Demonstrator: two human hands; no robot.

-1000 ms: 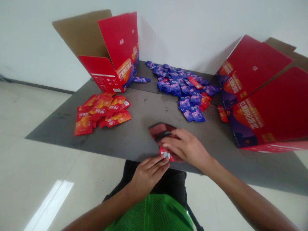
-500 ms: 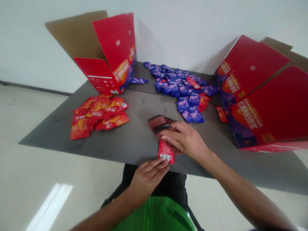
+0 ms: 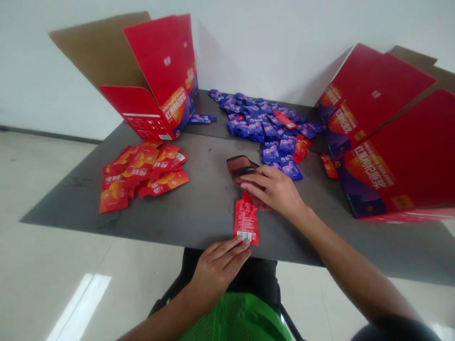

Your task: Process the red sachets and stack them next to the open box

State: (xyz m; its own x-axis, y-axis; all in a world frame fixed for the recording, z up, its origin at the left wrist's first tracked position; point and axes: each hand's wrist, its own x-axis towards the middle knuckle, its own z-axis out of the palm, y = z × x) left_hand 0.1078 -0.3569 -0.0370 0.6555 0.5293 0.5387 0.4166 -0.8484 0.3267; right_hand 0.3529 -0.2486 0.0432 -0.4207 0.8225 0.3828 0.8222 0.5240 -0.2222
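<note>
A red sachet (image 3: 246, 221) lies flat near the front edge of the dark grey table (image 3: 199, 203). My left hand (image 3: 218, 265) rests at that edge with its fingers stretched out, fingertips touching the sachet's lower end. My right hand (image 3: 275, 189) lies open just above the sachet, fingers spread over its top and over a dark red pouch (image 3: 241, 166) with a black band. Neither hand grips anything.
A pile of red-orange sachets (image 3: 142, 173) lies at the left, a heap of purple sachets (image 3: 265, 125) at the back. An open red carton (image 3: 149, 80) stands back left; flattened red cartons (image 3: 387, 142) lean at the right.
The red sachet has come out from under my right hand and lies in full view. My right hand has slid away from me toward the dark pouch. My left hand barely moved.
</note>
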